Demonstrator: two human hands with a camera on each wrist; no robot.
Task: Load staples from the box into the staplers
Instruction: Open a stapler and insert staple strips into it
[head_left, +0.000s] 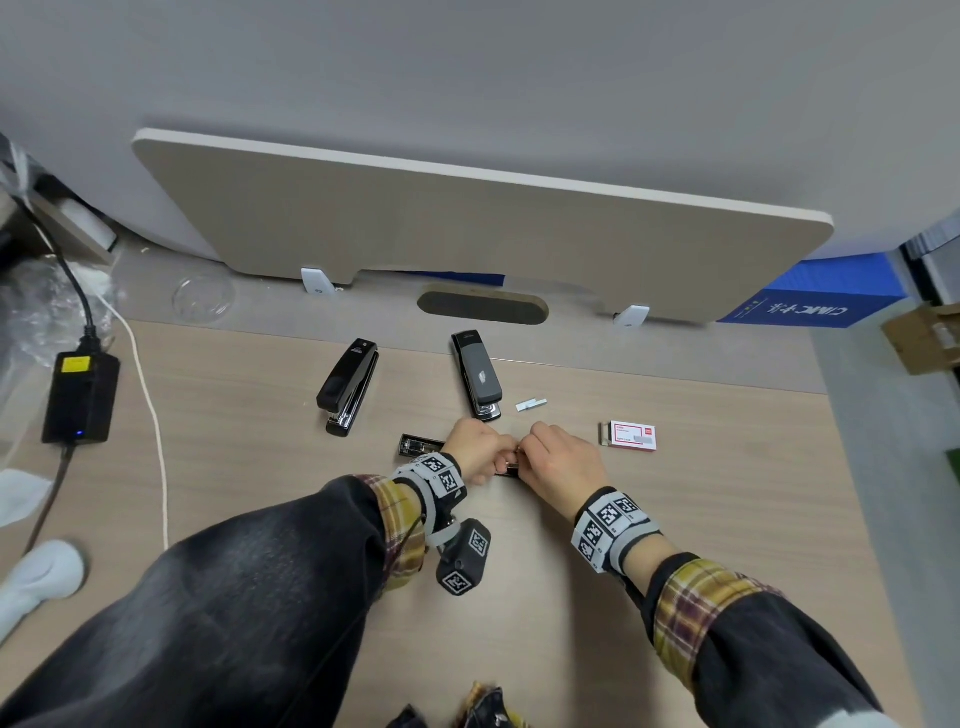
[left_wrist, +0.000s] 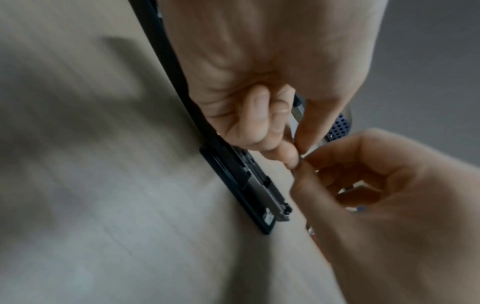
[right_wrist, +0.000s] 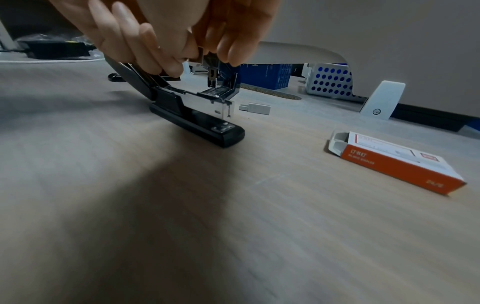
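On the table (head_left: 675, 545), both hands' fingers (right_wrist: 161, 59) pinch staples over the opened stapler (right_wrist: 197, 117); staple box (head_left: 631, 435) lies nearby.

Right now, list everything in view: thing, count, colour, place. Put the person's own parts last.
Open stapler: 1, black and chrome, desk centre, under both hands.
Closed staplers: 2, black, behind the hands, one left, one right.
Staple strip: 1, silver, loose beside the right closed stapler.
Staple box: 1, white and red, end open, right of the hands.
Power adapter: 1, black, desk's left edge.
Cord: 1, white, beside the adapter.
Divider panel: 1, beige, along the desk's back.
Blue box: 1, behind the divider, right.
Desk: 1, light wood.
Left hand: grips the open stapler.
Right hand: fingers pinched at the stapler's raised metal part.
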